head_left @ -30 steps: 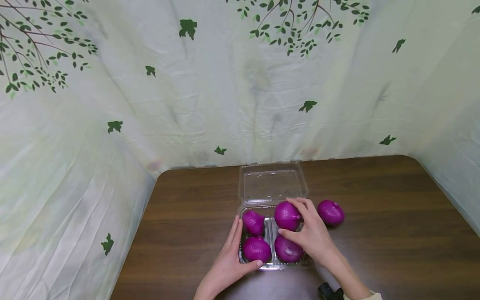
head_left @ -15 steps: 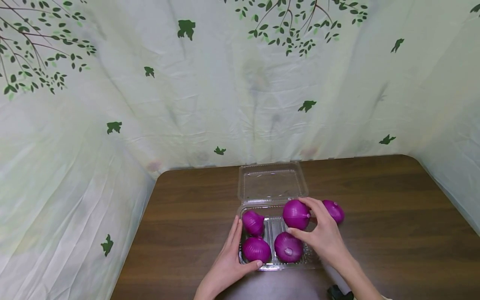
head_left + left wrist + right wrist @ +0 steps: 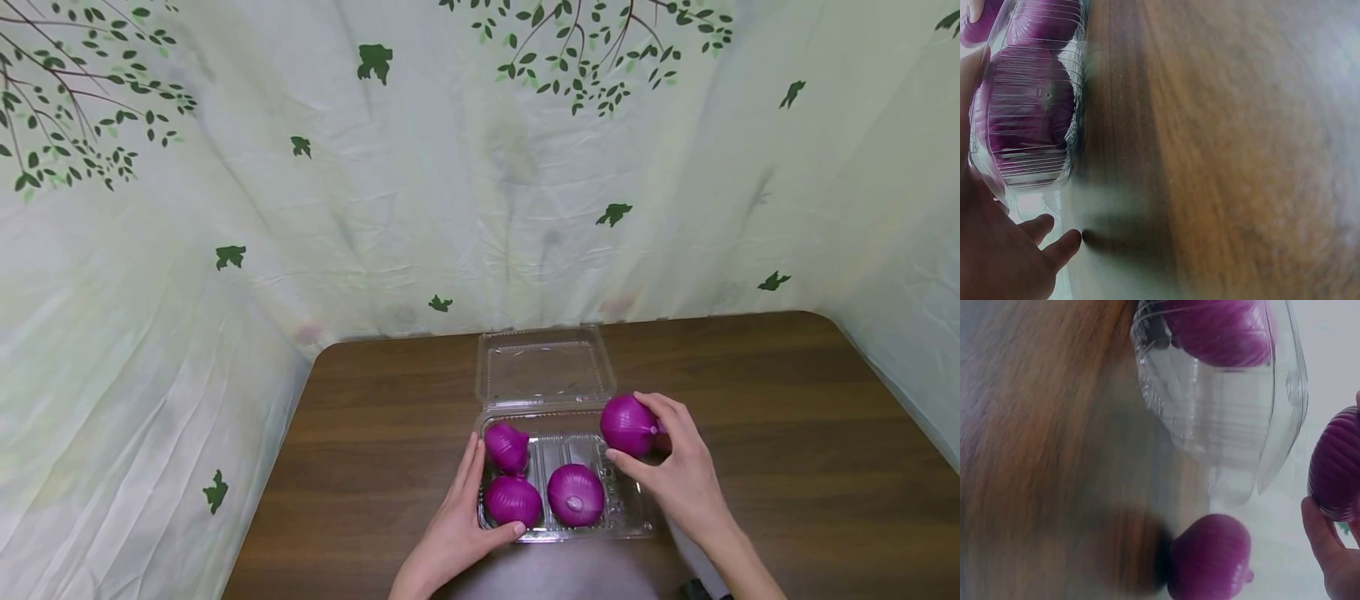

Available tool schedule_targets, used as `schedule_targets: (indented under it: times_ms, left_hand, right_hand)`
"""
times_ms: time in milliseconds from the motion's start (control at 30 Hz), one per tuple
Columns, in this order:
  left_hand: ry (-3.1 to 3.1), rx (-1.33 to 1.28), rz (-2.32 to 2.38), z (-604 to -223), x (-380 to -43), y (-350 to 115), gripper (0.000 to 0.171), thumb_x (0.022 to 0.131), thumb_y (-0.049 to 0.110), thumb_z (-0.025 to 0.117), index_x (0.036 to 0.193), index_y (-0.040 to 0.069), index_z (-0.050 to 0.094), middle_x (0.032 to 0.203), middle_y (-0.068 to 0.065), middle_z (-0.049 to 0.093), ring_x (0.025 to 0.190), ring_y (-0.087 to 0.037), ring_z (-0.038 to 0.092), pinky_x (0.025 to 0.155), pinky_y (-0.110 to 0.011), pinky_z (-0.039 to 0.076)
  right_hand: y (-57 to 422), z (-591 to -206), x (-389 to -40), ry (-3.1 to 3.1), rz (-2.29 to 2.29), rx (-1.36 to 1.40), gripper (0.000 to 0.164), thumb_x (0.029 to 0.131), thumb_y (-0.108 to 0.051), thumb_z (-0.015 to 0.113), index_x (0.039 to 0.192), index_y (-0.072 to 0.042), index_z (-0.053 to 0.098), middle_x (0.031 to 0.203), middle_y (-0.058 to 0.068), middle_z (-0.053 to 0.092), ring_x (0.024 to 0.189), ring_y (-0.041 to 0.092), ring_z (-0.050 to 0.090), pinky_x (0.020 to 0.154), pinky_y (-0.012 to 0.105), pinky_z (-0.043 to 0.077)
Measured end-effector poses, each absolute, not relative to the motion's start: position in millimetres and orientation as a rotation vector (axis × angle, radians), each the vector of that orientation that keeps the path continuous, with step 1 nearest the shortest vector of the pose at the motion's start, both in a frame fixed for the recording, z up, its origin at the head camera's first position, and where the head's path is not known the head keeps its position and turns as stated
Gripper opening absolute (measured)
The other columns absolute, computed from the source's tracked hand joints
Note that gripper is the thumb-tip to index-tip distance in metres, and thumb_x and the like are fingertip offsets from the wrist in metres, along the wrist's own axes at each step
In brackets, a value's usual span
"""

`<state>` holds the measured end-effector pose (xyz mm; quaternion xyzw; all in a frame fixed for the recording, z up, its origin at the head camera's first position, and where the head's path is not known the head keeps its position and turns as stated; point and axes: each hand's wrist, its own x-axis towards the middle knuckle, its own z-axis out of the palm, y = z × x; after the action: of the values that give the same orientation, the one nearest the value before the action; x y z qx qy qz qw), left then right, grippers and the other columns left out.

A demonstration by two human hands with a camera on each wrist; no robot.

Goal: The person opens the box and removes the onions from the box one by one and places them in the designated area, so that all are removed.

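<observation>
My right hand (image 3: 684, 479) grips a purple onion (image 3: 627, 425) between thumb and fingers, raised over the right rear corner of a clear plastic clamshell container (image 3: 636, 521). Three more onions sit in the container: one at left rear (image 3: 507, 447), one at left front (image 3: 513, 500) and one at right front (image 3: 575, 495). Along the container's left side my left hand (image 3: 453, 529) rests with straight fingers, its thumb at the front edge by the left front onion. In the right wrist view the held onion (image 3: 1338, 465) hangs apart from the container wall (image 3: 1229, 419).
Another onion (image 3: 1210, 559) lies on the table right of the container, mostly hidden behind my right hand in the head view. The open lid (image 3: 547, 367) lies back towards the curtain (image 3: 450, 208). Brown wooden table (image 3: 375, 417) surrounds the container.
My right hand has carried its onion rightwards from over the container's right rear part to its right rear corner, now covering the loose onion. My left hand has stayed in place.
</observation>
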<state>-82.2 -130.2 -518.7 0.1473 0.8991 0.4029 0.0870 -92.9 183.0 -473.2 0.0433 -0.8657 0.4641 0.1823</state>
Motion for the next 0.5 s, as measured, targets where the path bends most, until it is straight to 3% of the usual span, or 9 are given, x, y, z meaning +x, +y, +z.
schedule_targets:
  times_ms: [200, 500]
  left_hand:
    - [2.676, 0.425, 1.192, -518.7, -81.3, -129.1, 0.119, 0.074, 0.064, 0.075, 0.16, 0.025, 0.003, 0.164, 0.013, -0.008, 0.146, -0.03, 0.019, 0.105, -0.059, 0.034]
    - [2.683, 0.436, 1.188, -517.9, -81.4, -129.5, 0.118, 0.075, 0.065, 0.074, 0.16, 0.024, 0.003, 0.164, 0.011, -0.007, 0.145, -0.031, 0.02, 0.105, -0.059, 0.035]
  right_hand:
    - [198.7, -471.2, -89.4, -2.402, 1.251, 0.122, 0.083, 0.067, -0.02, 0.093, 0.14, -0.021, 0.053, 0.137, -0.002, 0.047, 0.109, 0.01, 0.053, 0.084, 0.007, 0.042]
    - [229.0, -462.8, -89.1, -2.329, 1.261, 0.139, 0.084, 0.066, -0.001, 0.09, 0.14, -0.013, 0.053, 0.137, 0.003, 0.046, 0.105, -0.003, 0.053, 0.086, 0.006, 0.041]
